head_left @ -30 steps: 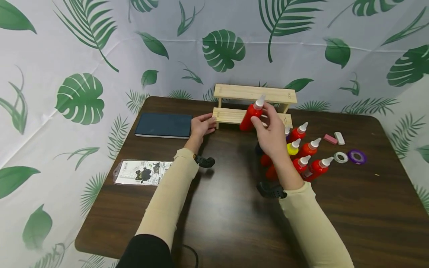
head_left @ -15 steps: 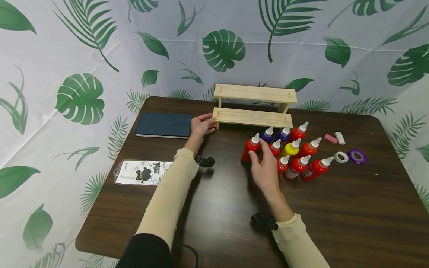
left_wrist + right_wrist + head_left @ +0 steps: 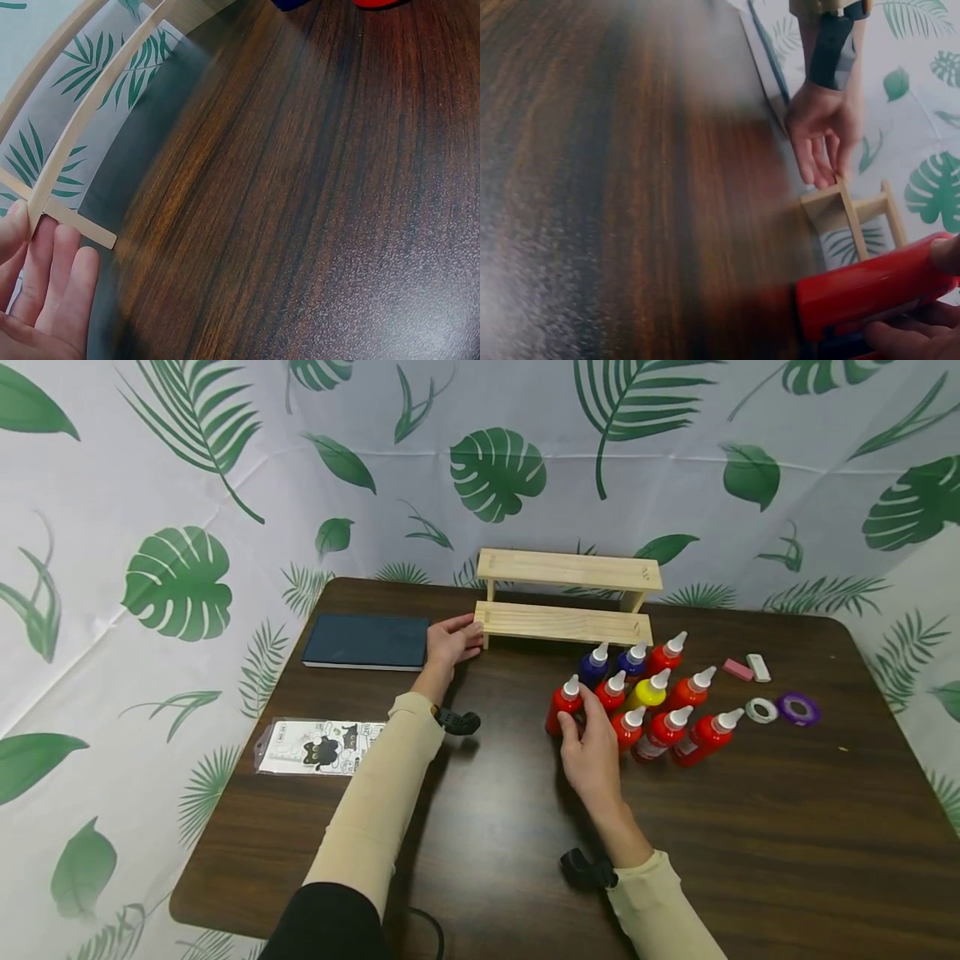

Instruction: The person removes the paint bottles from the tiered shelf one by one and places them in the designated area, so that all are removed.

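My left hand (image 3: 450,643) pinches the left end of a two-tier wooden rack (image 3: 562,622), thumb above the lower board and fingers beneath it in the left wrist view. My right hand (image 3: 592,756) holds a red squeeze bottle (image 3: 562,708) with a white nozzle cap. That bottle is upright at the left side of a group of similar bottles; whether its base touches the table cannot be told. In the right wrist view the red bottle (image 3: 870,289) lies between thumb and fingers. Among the group are a yellow bottle (image 3: 648,692) and two dark blue bottles (image 3: 594,667).
A dark blue notebook (image 3: 366,641) lies left of the rack, with a cat-print packet (image 3: 318,747) nearer me. Right of the bottles are a pink block (image 3: 738,670), a white block (image 3: 759,667), a white tape roll (image 3: 762,711) and a purple one (image 3: 798,709). A patterned cloth hangs behind.
My right hand has brought the red bottle from in front of the rack's lower board down and towards me, beside the other bottles. The left hand has stayed on the rack.
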Tool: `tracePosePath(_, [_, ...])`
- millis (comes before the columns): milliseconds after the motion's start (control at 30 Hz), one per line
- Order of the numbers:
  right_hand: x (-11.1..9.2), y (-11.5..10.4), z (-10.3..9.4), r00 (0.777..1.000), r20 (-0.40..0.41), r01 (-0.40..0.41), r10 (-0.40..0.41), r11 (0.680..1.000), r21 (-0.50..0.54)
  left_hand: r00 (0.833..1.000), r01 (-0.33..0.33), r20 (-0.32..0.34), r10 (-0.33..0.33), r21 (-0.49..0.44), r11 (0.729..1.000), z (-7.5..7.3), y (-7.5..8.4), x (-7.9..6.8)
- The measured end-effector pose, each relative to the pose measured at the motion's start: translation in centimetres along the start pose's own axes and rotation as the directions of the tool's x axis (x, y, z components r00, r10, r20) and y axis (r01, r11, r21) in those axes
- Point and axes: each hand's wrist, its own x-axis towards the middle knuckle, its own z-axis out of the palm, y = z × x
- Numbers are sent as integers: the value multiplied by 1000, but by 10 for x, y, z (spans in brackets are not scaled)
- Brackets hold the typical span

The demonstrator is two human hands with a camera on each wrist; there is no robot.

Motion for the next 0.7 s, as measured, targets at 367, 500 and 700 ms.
tracePosePath(367, [-2, 1, 4, 1000, -31, 1, 0, 1000, 24, 1000, -26, -15, 26, 7, 1000, 0, -1, -1])
tracePosePath(500, [-4, -5, 1, 1000, -24, 1, 0, 999, 40, 999, -38, -27, 38, 12, 999, 2, -1, -1])
tracePosePath(700, [-5, -22, -15, 1000, -20, 15, -14, 997, 70, 998, -37, -58, 39, 38, 999, 4, -1, -2])
